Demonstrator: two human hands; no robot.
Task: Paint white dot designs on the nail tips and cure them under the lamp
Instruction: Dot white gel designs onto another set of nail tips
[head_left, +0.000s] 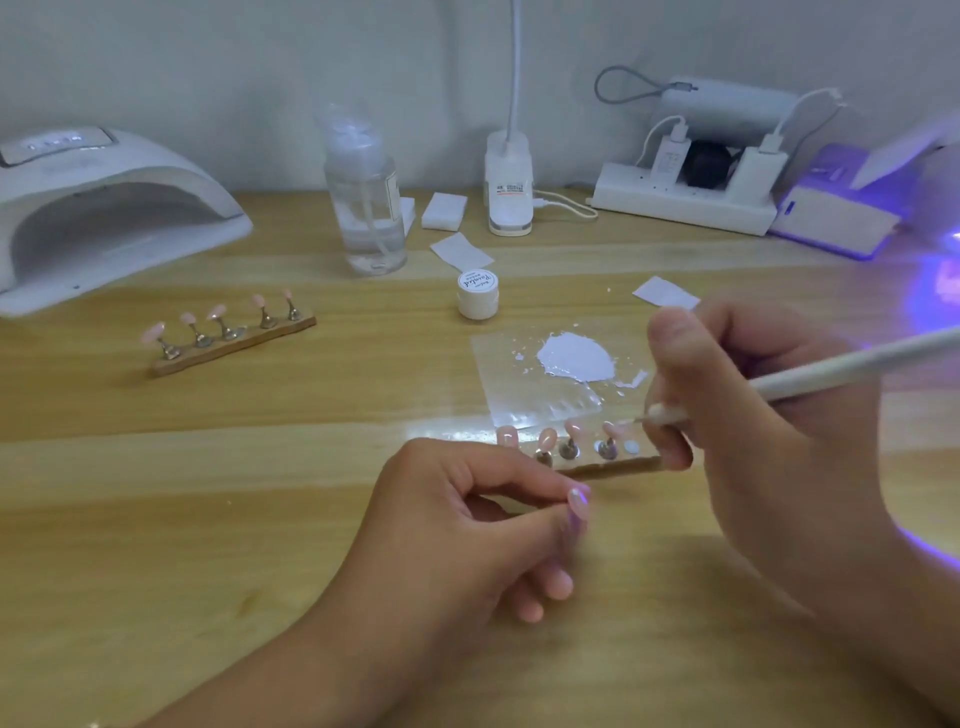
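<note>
My right hand (737, 415) grips a white dotting pen (831, 371), whose fine tip touches the rightmost pink nail tip (615, 430) on a wooden stand (613, 466) in front of me. That stand carries several pink nail tips on metal pegs. My left hand (467, 519) sits at the stand's left end with fingers curled, pinching thumb against forefinger; whether it holds anything is hidden. A clear palette sheet (511, 384) with a white paint blob (574, 356) lies just behind. A second stand (234, 340) with pink tips sits at left, beside a white curing lamp (104, 208).
A small white paint jar (478, 293) stands behind the palette. A clear pump bottle (366, 208), a desk lamp base (510, 182), foam pads, paper wipes and a power strip (680, 200) line the back. A second lamp (935, 208) glows violet at far right.
</note>
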